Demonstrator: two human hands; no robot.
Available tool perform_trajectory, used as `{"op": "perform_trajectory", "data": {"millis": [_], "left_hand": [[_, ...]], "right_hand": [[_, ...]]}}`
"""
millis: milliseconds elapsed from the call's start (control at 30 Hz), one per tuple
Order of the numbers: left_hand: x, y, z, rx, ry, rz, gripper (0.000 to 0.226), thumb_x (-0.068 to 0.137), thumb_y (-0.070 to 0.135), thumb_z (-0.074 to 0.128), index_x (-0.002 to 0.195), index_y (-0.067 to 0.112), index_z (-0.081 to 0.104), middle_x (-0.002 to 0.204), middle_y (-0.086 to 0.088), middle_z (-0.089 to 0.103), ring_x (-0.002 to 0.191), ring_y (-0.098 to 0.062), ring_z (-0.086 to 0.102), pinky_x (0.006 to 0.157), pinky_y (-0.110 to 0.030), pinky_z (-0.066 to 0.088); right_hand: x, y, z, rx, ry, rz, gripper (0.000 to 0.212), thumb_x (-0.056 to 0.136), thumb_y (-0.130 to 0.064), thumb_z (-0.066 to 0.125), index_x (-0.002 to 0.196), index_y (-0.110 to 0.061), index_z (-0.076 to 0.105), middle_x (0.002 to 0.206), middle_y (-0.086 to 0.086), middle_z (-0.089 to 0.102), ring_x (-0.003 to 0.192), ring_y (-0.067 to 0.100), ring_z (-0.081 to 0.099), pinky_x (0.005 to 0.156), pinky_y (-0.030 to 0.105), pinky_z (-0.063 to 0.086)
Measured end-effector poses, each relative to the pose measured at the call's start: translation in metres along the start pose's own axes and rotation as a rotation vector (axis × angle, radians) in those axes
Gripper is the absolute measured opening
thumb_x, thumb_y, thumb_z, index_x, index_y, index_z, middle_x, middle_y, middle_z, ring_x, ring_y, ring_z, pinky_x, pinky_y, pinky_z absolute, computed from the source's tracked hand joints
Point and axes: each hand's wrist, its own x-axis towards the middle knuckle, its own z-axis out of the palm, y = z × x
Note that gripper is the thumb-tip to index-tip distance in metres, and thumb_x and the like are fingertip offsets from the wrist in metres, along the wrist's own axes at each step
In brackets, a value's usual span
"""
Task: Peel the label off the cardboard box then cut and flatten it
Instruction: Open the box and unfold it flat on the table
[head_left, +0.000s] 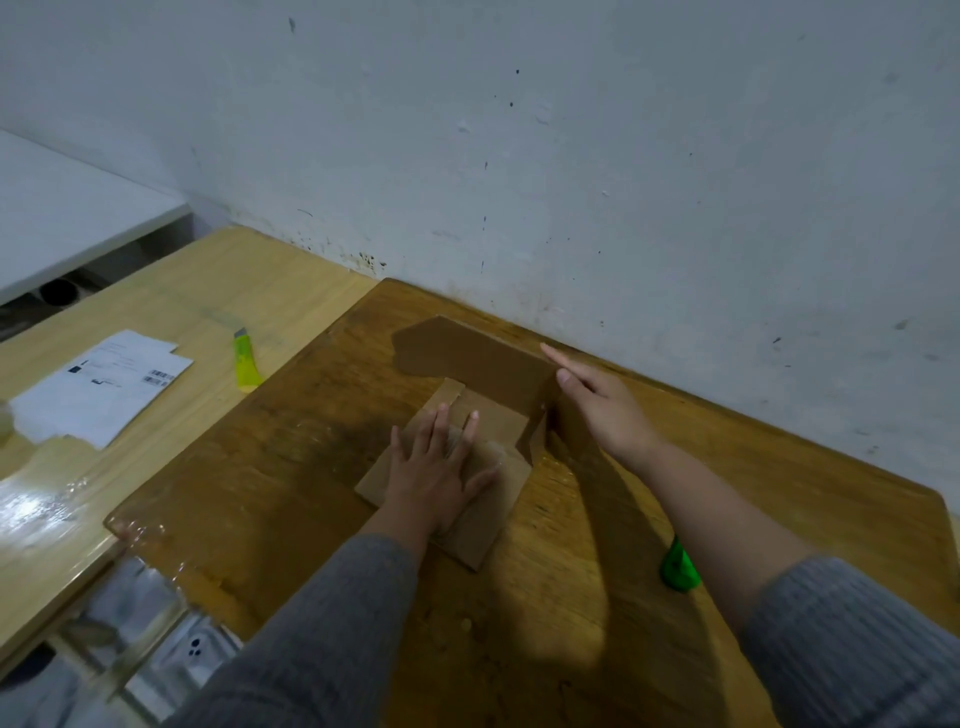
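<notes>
Left hand (434, 475): fingers spread wide and straight, pressed flat on the near panel of the cardboard box (467, 431); nothing is gripped. Right hand (602, 402): fingers held straight and close together, pointing away toward the wall; edge of hand is set against the upright far panel of the box at its right end. Whether the panel is actually touched cannot be told for certain.

Box is opened out, partly flattened, and located mid-way on the dark wooden board (260, 467), near the wall (571, 156). Peeled label (104, 387) is laid on the lighter table (171, 291) to the left, well apart from the box. Yellow-green utility knife (245, 361) is seen between label and board. A green object (678, 569) is partly hidden beside the right forearm.
</notes>
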Motion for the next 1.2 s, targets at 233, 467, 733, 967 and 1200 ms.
{"op": "perform_trajectory", "data": {"millis": [233, 467, 733, 967, 1200], "left_hand": [[-0.004, 0.001, -0.002, -0.074, 0.036, -0.002, 0.082, 0.084, 0.079, 0.010, 0.148, 0.037, -0.020, 0.161, -0.007, -0.016, 0.148, -0.026, -0.013, 0.113, -0.067, -0.002], [-0.002, 0.033, 0.000, -0.274, 0.128, -0.242, 0.115, 0.070, 0.090, 0.004, 0.151, 0.011, -0.019, 0.162, -0.005, -0.012, 0.148, -0.025, -0.014, 0.110, -0.067, -0.008], [0.002, 0.045, 0.006, -0.337, 0.213, -0.321, 0.106, 0.076, 0.083, 0.014, 0.152, 0.013, -0.015, 0.163, -0.005, -0.009, 0.148, -0.031, -0.013, 0.111, -0.067, -0.006], [0.004, 0.036, 0.005, -0.275, 0.242, -0.255, 0.084, 0.089, 0.068, 0.019, 0.152, 0.024, -0.016, 0.163, 0.000, -0.005, 0.149, -0.027, -0.006, 0.112, -0.064, -0.004], [0.016, 0.009, -0.004, -0.108, 0.154, -0.096, 0.082, 0.092, 0.068, 0.017, 0.154, 0.022, -0.007, 0.163, 0.006, 0.001, 0.149, -0.020, -0.004, 0.115, -0.060, -0.005]], "right_hand": [[-0.007, -0.003, 0.005, -0.038, -0.097, 0.014, 0.043, 0.100, -0.047, 0.027, 0.143, -0.049, 0.025, 0.155, -0.008, 0.028, 0.143, 0.017, 0.023, 0.114, 0.038, 0.019], [-0.010, -0.004, 0.006, -0.026, -0.084, -0.014, 0.045, 0.101, -0.043, 0.027, 0.146, -0.043, 0.024, 0.155, -0.007, 0.026, 0.143, 0.016, 0.022, 0.109, 0.030, 0.019], [-0.009, -0.005, 0.004, -0.011, -0.097, -0.011, 0.044, 0.101, -0.042, 0.028, 0.145, -0.043, 0.026, 0.154, -0.007, 0.030, 0.142, 0.016, 0.025, 0.108, 0.028, 0.020], [-0.014, -0.005, 0.003, -0.043, -0.108, -0.031, 0.042, 0.100, -0.042, 0.031, 0.142, -0.044, 0.031, 0.152, -0.008, 0.034, 0.141, 0.015, 0.029, 0.103, 0.026, 0.022], [-0.021, -0.004, 0.006, -0.099, -0.156, 0.035, 0.047, 0.100, -0.045, 0.025, 0.147, -0.043, 0.020, 0.146, -0.003, 0.043, 0.128, 0.018, 0.045, 0.080, 0.008, 0.031]]}}
